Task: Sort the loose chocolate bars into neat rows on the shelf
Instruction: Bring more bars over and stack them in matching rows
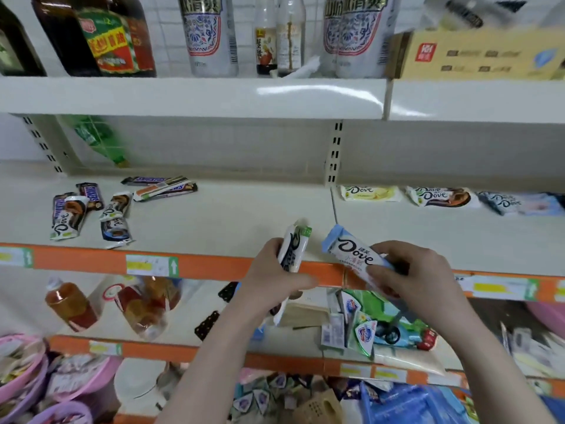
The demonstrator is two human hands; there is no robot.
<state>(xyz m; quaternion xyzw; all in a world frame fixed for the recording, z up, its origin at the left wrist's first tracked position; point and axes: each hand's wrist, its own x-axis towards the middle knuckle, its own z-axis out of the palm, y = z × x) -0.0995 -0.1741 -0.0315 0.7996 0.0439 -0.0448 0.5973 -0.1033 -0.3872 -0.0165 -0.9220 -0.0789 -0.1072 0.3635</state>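
Bars: thin foil-wrapped chocolate bars, judged light, fairly stiff and slippery; best pinched across the flat middle.
Left hand (272,270): fingers wrapped shut around a white-and-green wrapped bar (294,249), held upright above the orange shelf edge (214,266).
Right hand (412,272): pinched closed on a pale-blue Dove bar (351,249), tilted.
Loose pile (91,209): far left on the cream shelf (229,215).
Started row (440,196): far right, three bars side by side.
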